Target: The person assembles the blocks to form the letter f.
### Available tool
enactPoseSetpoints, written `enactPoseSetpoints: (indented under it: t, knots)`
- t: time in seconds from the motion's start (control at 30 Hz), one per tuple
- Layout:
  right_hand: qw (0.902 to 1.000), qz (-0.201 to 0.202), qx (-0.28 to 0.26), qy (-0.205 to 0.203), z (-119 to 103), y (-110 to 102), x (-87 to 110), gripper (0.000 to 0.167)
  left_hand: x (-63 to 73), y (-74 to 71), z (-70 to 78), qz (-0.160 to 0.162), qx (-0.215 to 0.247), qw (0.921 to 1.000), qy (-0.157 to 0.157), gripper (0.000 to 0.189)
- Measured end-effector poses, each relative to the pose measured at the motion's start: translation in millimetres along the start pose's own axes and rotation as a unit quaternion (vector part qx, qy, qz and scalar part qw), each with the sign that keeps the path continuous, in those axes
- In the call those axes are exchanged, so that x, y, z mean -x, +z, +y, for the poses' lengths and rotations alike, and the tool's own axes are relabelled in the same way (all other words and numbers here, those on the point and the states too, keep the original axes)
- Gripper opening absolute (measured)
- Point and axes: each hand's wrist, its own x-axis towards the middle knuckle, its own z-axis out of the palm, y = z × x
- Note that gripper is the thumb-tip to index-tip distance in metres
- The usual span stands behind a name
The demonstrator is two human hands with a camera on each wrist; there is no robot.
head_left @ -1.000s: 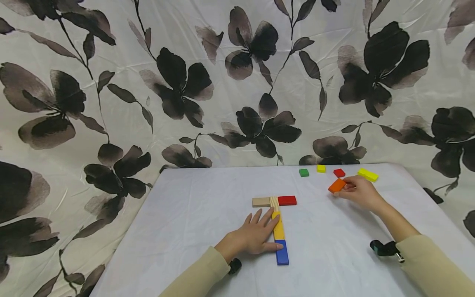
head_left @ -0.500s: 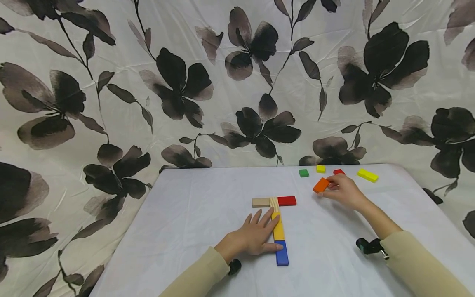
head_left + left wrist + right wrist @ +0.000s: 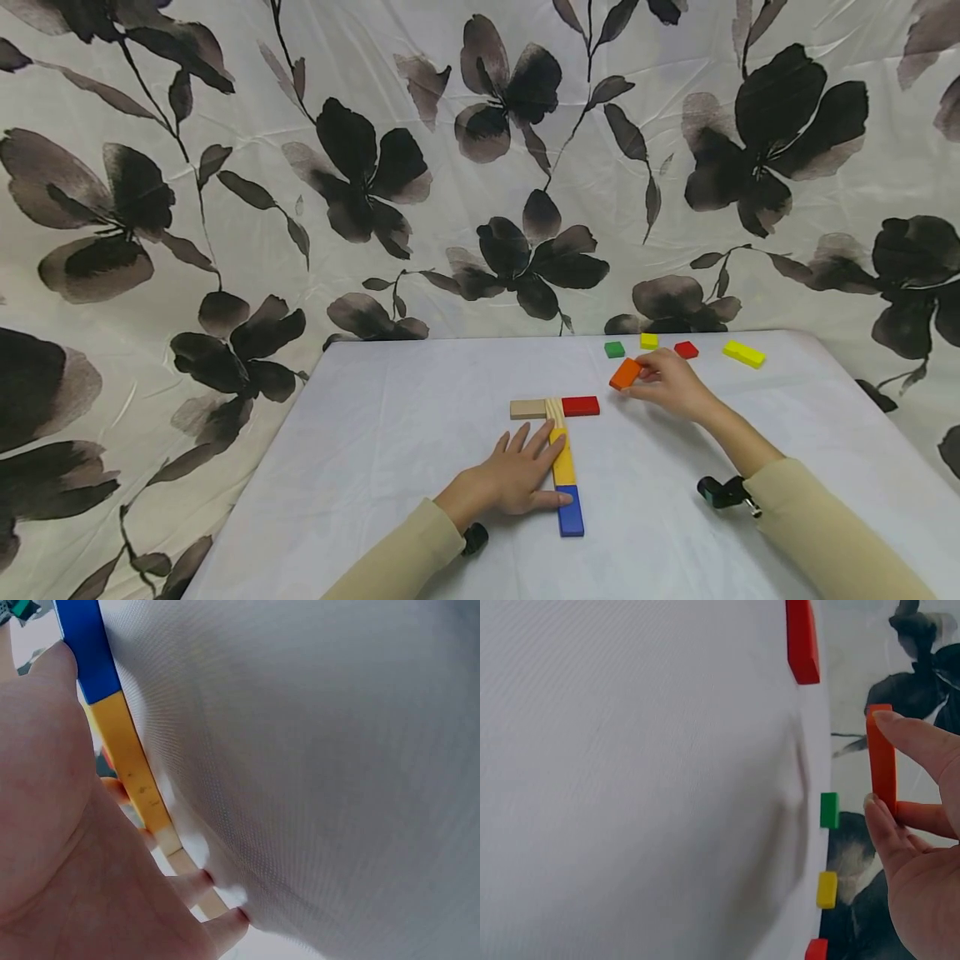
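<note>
Several wooden blocks lie on the white-covered table in a T in the head view. Its top bar has a beige block [image 3: 527,409] at left and a long red block [image 3: 581,406] at right. A plain wood block [image 3: 553,408], a yellow block [image 3: 564,468] and a blue block [image 3: 571,518] form the stem. Fingers spread, my left hand [image 3: 506,475] lies across the stem, thumb on the blue block and index fingertip on the yellow one. My right hand [image 3: 672,387] pinches an orange block [image 3: 883,761] between thumb and fingertips, up off the cloth right of the T.
Toward the table's far edge lie a small green block [image 3: 614,349], a small yellow block [image 3: 648,341], a small red block [image 3: 686,350] and a longer bright yellow block [image 3: 744,354]. Behind the table hangs a white curtain [image 3: 450,292] with dark flowers.
My right hand has carried the orange block leftward, toward the red end of the T, uncovering the small red block behind it. My left hand has stayed in place.
</note>
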Motion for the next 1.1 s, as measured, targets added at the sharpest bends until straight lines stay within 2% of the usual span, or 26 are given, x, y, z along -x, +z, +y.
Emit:
enactPoseSetpoints:
  t: [0.23,0.5,0.73,1.1]
  knots:
    - [0.9999,-0.01,0.004,-0.007,-8.1,10.3,-10.0,0.055,-1.3,0.3,-1.1,0.002,0.0,1.0,-0.002,0.093]
    - [0.9996,-0.027,-0.008,0.005,-17.1,23.0,-19.3,0.057,-1.4,0.6,-1.6,0.001,0.001,1.0,-0.002,0.094]
    - [0.9997,-0.024,0.001,0.006,-20.1,33.6,-30.4,0.057,-0.7,-0.4,-1.6,0.002,0.003,1.0,-0.003,0.094]
    - [0.9989,-0.046,-0.007,0.003,-23.2,50.2,-44.7,0.061,-1.8,1.2,-1.0,-0.002,0.001,1.0,-0.002,0.094]
